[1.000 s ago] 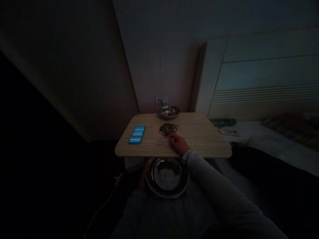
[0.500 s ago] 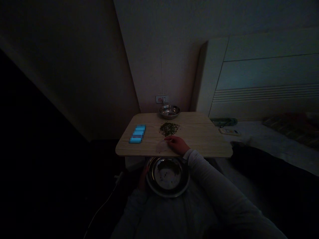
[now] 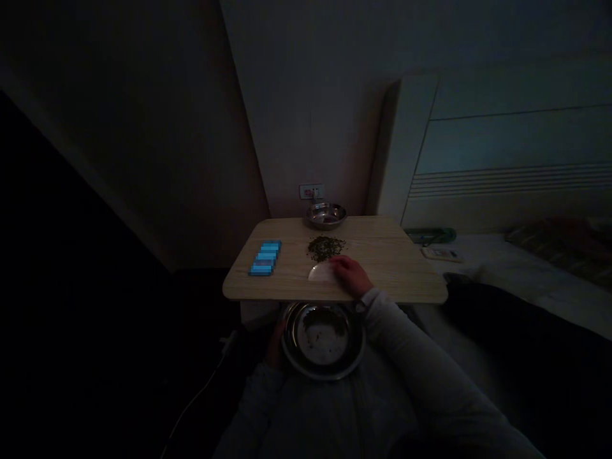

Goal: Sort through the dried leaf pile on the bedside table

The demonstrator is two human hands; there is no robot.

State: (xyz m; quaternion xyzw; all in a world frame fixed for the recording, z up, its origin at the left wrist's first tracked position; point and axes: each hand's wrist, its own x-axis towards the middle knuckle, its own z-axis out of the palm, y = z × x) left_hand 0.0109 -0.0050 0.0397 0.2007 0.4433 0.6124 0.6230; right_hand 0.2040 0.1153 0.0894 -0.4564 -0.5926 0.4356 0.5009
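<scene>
On the table (image 3: 396,274), the pile of bits (image 3: 325,247) lies before the bowl (image 3: 326,217) and right of the phone (image 3: 264,258).

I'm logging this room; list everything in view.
Rectangular wooden tabletop: one, pale, centre
Round metal bowl: one, silver, tabletop's far edge
Loose heap of bits: one, dark, on tabletop
Curved translucent sheet: one, whitish, tabletop's near side
Rectangular phone: one, blue, tabletop's left
Wide metal basin: one, silver, below tabletop
Wall socket: one, white, behind bowl
Panelled headboard: one, white, right
Flat device: one, cream, right
Cable: one, white, lower left
Left hand: one, grey sleeve, at basin
Right hand: one, grey sleeve, at sheet
</scene>
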